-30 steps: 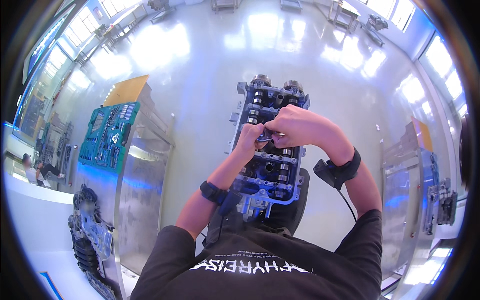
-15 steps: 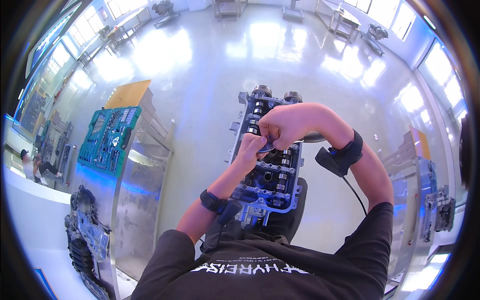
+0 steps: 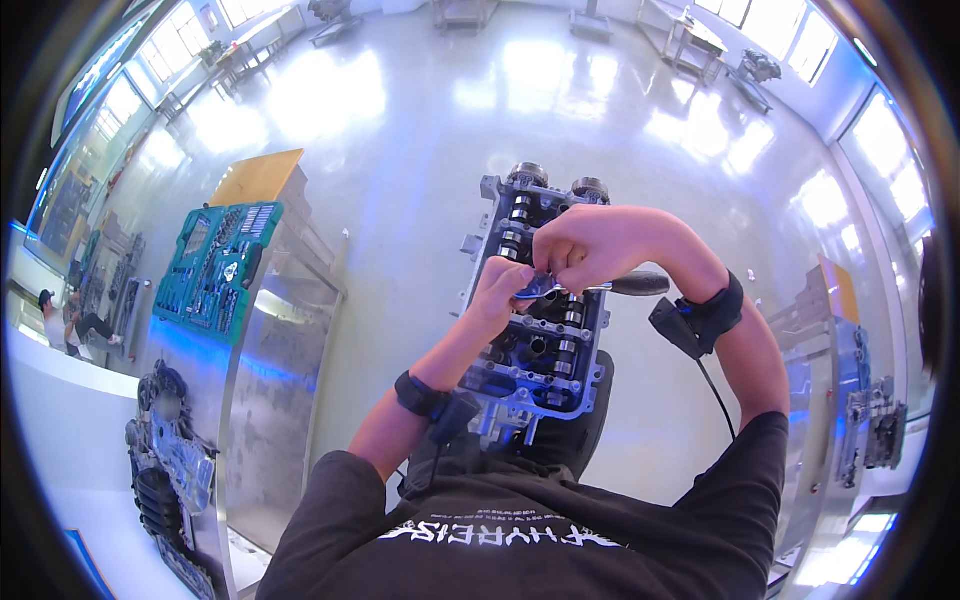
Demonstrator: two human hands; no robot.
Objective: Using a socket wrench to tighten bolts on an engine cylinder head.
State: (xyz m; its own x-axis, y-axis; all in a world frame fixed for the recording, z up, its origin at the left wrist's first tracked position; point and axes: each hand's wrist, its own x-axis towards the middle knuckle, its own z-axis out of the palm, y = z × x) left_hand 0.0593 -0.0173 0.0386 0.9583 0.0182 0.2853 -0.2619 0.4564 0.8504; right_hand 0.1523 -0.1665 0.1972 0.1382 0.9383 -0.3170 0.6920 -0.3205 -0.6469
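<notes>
— Both hands are up over the engine part. See the right hand (image 3: 590,250)? Its fingers are curled tight around a ratchet wrench (image 3: 600,287), a silver bar with a dark grip sticking out to the right.

— And the left hand (image 3: 500,290)?

— It sits just beside the right one, touching it. Its fingers pinch down at the head end of the wrench, I think to keep it steady. That spot is small and partly hidden, so I cannot be sure if it holds the wrench head or a bolt under it.

— Where is the wrench?

— Across the middle of the cylinder head (image 3: 535,350), the big grey metal block on a stand right in front of the person.

— How would the wrench feel?

— Hard and stiff. It looks like steel, so it will not bend. The shiny part may be slippery, more so with oil on it. The dark grip is the best place to hold. It is far from the head, so a pull there turns hard.

— And the block?

— Very heavy, I guess. It will not budge from a push. It has bumps, holes and sharp edges, so fingers should stay clear.

— Anything else around?

— A green tool tray (image 3: 215,265) full of sockets lies on a metal cabinet (image 3: 275,340) well off to the left. Black bands wrap both wrists.
</notes>
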